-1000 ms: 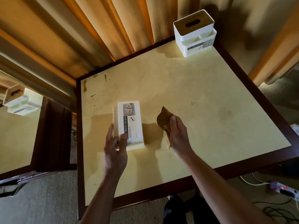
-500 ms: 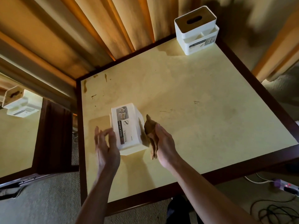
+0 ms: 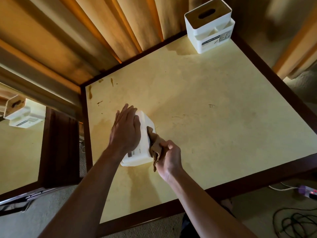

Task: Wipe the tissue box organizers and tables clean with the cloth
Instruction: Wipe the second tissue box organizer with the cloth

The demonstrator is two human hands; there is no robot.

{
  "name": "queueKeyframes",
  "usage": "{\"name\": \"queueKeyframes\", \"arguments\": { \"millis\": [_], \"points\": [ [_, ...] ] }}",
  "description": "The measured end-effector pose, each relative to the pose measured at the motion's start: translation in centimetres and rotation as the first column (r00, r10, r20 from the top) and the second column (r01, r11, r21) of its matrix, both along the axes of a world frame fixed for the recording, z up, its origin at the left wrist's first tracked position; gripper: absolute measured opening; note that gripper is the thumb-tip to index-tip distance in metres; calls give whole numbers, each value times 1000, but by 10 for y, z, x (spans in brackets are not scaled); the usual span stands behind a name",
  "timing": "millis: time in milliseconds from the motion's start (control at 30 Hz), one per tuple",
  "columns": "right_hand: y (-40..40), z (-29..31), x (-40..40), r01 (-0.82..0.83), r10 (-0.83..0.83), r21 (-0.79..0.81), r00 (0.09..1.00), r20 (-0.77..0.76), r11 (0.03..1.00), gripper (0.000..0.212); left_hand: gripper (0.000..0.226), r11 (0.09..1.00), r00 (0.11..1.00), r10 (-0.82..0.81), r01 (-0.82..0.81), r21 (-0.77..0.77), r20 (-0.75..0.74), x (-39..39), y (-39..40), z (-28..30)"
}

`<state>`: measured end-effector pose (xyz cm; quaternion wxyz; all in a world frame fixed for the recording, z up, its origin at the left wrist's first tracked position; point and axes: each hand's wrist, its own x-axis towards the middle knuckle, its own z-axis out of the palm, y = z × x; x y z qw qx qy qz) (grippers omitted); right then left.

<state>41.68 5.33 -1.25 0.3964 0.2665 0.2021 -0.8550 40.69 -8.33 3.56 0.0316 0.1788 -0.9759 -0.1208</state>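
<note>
Right hand (image 3: 169,157): I see it gripping brown cloth (image 3: 154,145), pressed on near organizer's right side
Left hand (image 3: 126,130): fingers straight, flat on near organizer (image 3: 145,134)
Near organizer: lies on table (image 3: 214,134), front-left
Far organizer (image 3: 210,25): back corner, well apart

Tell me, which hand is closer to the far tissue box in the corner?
Left. The left hand lies flat on the near box; the right hand sits lower, farther from the far box.

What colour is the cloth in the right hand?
Brown, seen in the head view: cloth.
</note>
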Motion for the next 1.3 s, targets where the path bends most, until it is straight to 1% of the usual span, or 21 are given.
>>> {"name": "queueKeyframes", "arguments": {
  "millis": [100,167,233,300,367,500,533,600,633,667,767,833,867,900,1000,1033,1133,1200,1233,1267,1300],
  "points": [
    [0,2,2,-17,20,45,997,-75,999,32,40,1000,1000,13,-13,9,1,0,2,0],
    [0,0,2,-55,64,69,988,-140,996,43,39,1000,1000,0,0,25,1,0,-1,-1],
    [0,-3,2,-100,161,215,945,-286,971,38,43,999,1000,-6,5,32,6,-1,-4,-4],
    [-2,-6,4,-110,296,413,858,-420,904,33,47,999,1000,3,-4,36,15,-1,-6,-6],
    [-3,-7,8,-115,383,502,794,-472,857,40,47,999,1000,3,-4,41,15,-1,-7,-7],
    [-2,-8,13,-92,357,502,812,-462,860,51,45,999,1000,8,-8,50,10,-1,-6,-8],
    [-3,-7,13,-70,352,515,807,-474,854,46,46,999,1000,10,-10,51,10,-1,-6,-8],
    [-5,-3,11,-20,323,531,813,-485,847,22,44,999,1000,10,-10,54,2,-1,-6,-7],
    [-6,0,10,-5,315,536,814,-488,844,16,41,999,1000,10,-10,54,0,-1,-6,-7],
    [-7,3,9,-3,303,521,817,-491,853,19,38,998,1000,13,-13,54,0,-1,-6,-7],
    [-4,7,3,-90,284,453,880,-381,887,31,37,998,1000,21,-21,55,0,-2,-6,-8],
    [0,11,-3,-189,342,454,896,-283,871,16,42,999,1000,13,-13,50,-7,-2,-6,-7],
    [3,8,-6,-232,394,485,881,-262,843,15,45,999,1000,9,-9,51,-9,-2,-6,-7],
    [6,7,-10,-278,457,516,851,-258,810,25,47,999,1000,9,-9,50,-10,-2,-6,-7],
    [19,4,-27,-381,634,585,706,-314,715,21,47,999,1000,3,-2,32,-12,-2,-8,-10],
    [22,3,-34,-399,678,605,649,-345,689,26,48,1000,1000,4,-3,26,-9,-2,-9,-11],
    [27,-2,-44,-392,727,632,524,-443,668,24,51,1000,1000,11,-11,17,8,-3,-10,-13],
    [26,-10,-43,-328,759,700,439,-482,634,25,52,1000,1000,16,-16,22,8,-3,-10,-13],
    [25,-15,-40,-288,760,721,417,-498,631,21,52,1000,1000,17,-17,24,6,-2,-9,-13],
    [24,-18,-36,-267,747,720,435,-503,641,17,52,1000,1000,17,-17,25,4,-2,-10,-13],
    [22,-23,-31,-263,713,694,487,-504,670,14,51,1000,1000,16,-16,24,2,-2,-10,-13]
  ]
}}
